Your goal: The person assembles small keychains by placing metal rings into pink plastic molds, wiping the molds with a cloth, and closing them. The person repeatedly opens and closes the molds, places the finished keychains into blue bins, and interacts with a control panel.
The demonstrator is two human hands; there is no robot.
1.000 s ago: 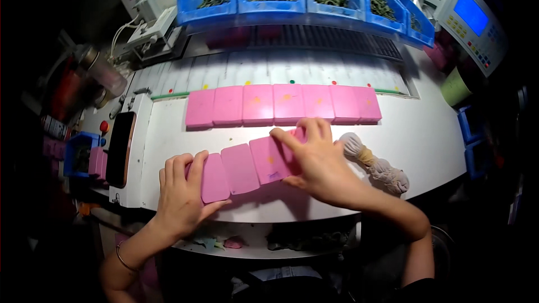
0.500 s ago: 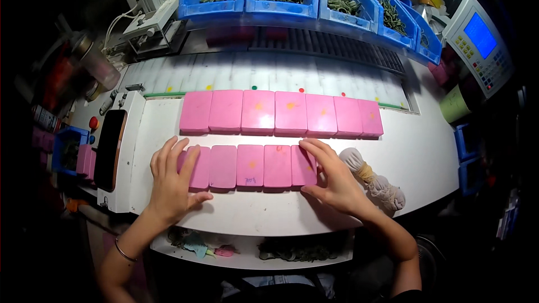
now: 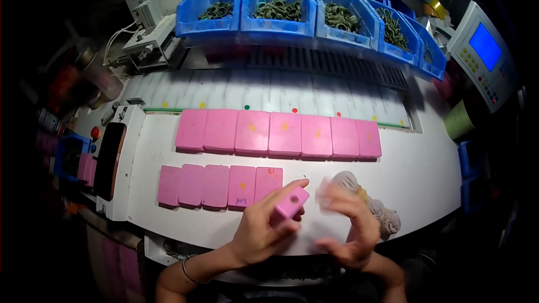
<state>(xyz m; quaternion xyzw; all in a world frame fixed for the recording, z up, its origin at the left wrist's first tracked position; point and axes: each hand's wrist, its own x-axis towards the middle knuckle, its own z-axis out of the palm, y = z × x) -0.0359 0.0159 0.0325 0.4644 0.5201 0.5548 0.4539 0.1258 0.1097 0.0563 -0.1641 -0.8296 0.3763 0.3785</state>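
Observation:
My left hand (image 3: 258, 230) grips a pink rubber mould (image 3: 292, 203), tilted up so that a round hole in its end faces the camera. Just right of it, my right hand (image 3: 356, 221) hovers with its fingers apart and nothing in them; the fingertips are smeared by motion. Left of my hands, a front row of several pink moulds (image 3: 215, 186) lies flat on the white table, some with small coloured marks. Behind it lies a longer row of pink moulds (image 3: 284, 133), side by side.
Blue bins (image 3: 278, 17) of small green ring-like pieces hang over the back. A tied grey cloth bundle (image 3: 382, 213) lies right of my right hand. A phone (image 3: 110, 163) rests at left, a keypad unit with blue screen (image 3: 484, 47) stands at right. Below the table edge sits a tray.
My left hand has left the front row's left end, moved right and now holds up a mould from its right end. My right hand has let go and drawn back. The view has tilted slightly.

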